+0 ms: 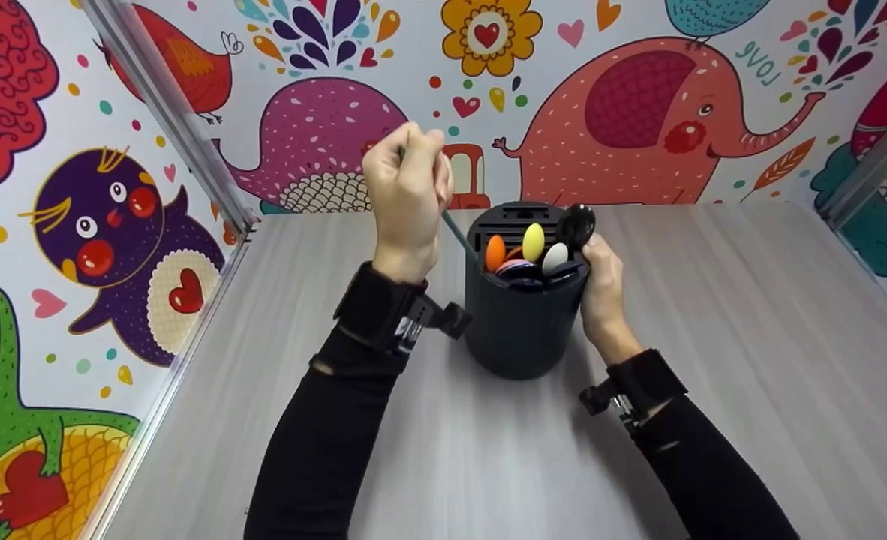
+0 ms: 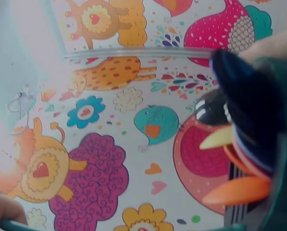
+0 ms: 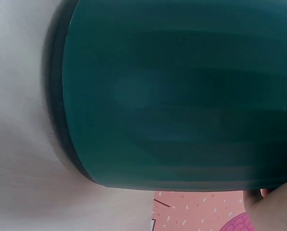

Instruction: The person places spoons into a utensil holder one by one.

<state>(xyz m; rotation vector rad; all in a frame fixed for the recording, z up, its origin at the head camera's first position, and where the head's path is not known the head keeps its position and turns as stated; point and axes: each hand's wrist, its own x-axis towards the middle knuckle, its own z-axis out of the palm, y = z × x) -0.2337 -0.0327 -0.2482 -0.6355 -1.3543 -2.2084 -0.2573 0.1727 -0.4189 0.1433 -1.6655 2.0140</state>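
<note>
Left hand [image 1: 407, 196] is up above the tabletop [image 1: 714, 375], fingers curled tight round a thin dark handle [image 1: 458, 234] that slants down into the holder [image 1: 522, 330]. The top of that handle is buried in the fist, and its lower end is lost inside the holder, so what kind of utensil it is cannot be told.

Right hand [image 1: 602, 289] is wrapped against the holder's right side, thumb up by the rim; the fingers go round the far side and are out of sight. The holder is a dark, smooth, round-walled pot standing upright in the middle of the pale wood-grain tabletop, between the two hands.

Inside it is a cluster of glossy oval spoon bowls: an orange spoon [image 1: 494, 252], a yellow spoon [image 1: 533, 241], a white spoon [image 1: 554, 258] and a black spoon [image 1: 576, 226] poking highest at the right rim. Their stems are all hidden below the rim.

The left wrist view is blurred, catching the orange spoon [image 2: 237, 190] and the yellow spoon [image 2: 218, 138] at the frame's right edge. The right wrist view is nearly filled by the holder's [image 3: 182, 96] wall, cut off on three sides, with a sliver of the right hand [image 3: 273, 207] in the corner.

The cartoon-animal walls [image 1: 76, 225] close in the tabletop.
</note>
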